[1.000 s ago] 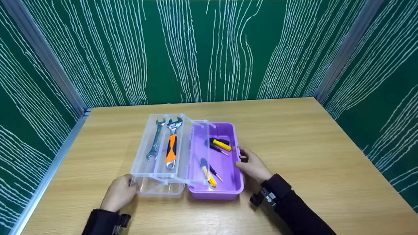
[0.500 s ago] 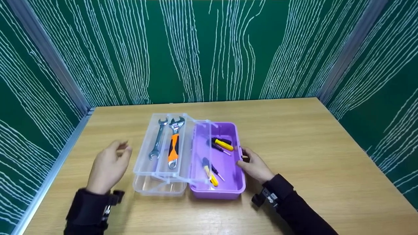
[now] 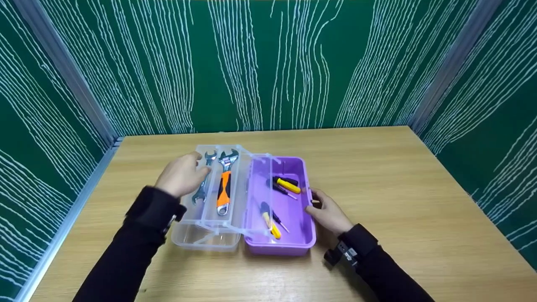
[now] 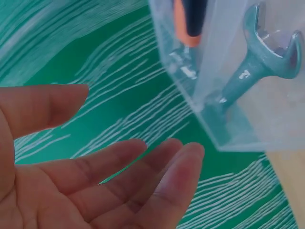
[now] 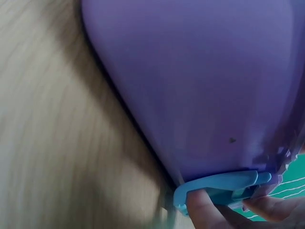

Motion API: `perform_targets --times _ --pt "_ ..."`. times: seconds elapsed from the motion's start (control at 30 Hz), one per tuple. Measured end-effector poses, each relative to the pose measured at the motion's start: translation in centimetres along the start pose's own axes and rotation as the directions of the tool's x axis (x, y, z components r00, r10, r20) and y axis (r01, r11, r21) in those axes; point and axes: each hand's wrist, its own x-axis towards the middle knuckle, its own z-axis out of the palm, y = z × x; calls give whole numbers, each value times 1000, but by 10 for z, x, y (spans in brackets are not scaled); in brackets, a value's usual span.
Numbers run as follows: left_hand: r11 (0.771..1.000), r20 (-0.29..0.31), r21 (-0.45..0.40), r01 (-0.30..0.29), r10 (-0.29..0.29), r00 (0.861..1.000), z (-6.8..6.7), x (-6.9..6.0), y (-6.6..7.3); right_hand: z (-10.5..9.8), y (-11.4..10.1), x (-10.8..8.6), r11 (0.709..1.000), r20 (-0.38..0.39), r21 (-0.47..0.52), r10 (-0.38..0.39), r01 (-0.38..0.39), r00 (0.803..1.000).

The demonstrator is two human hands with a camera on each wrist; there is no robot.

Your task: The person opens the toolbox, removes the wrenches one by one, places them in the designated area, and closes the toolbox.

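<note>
I've swung my left hand, empty and spread, near the wrench, seemingly within reach; my right hand grips the latch.

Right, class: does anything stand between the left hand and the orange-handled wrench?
Yes, sideways: the double-ended wrench and the divider of the clear tray lie between the left hand and the orange-handled wrench. From above, nothing visible covers it.
</note>
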Motion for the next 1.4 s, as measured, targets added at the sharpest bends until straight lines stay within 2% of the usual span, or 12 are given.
perform_targets --times 0.13,0.23,0.37,0.57,0.7,0.8,0.9,1.03,1.1,1.2,1.4 --pt "998 104 40 54 -57 993 6 20 1 0 1 1 1000 -2 -1 -1 1 1000" --pt "995 148 46 88 -94 985 11 29 1 0 2 1 1000 -4 7 7 -7 1000" --pt "990 168 40 136 -141 976 17 32 2 -1 2 1 1000 -2 4 12 -12 1000" --pt "982 167 57 181 -188 968 24 35 1 -2 1 0 1000 4 -10 5 -5 1000" --pt "980 151 81 181 -191 970 28 38 1 -3 0 -1 1000 2 -21 11 -11 1000" --pt "981 152 53 189 -195 969 30 41 0 -2 -1 -1 1000 0 -12 17 -17 1000" --pt "987 123 109 117 -131 984 30 44 -1 -2 -2 -2 1000 5 -9 6 -6 1000" --pt "980 91 189 56 -74 993 29 45 -3 -1 -1 -2 1000 5 -16 -6 6 1000" --pt "985 109 143 100 -116 987 29 44 -4 -1 -1 -2 1000 1 -18 -1 1 1000" --pt "987 113 91 136 -146 983 27 43 -4 -2 -1 -2 1000 -4 -22 3 -3 1000" --pt "993 70 75 89 -94 993 18 41 -4 -2 -1 0 1000 3 -25 6 -6 1000"
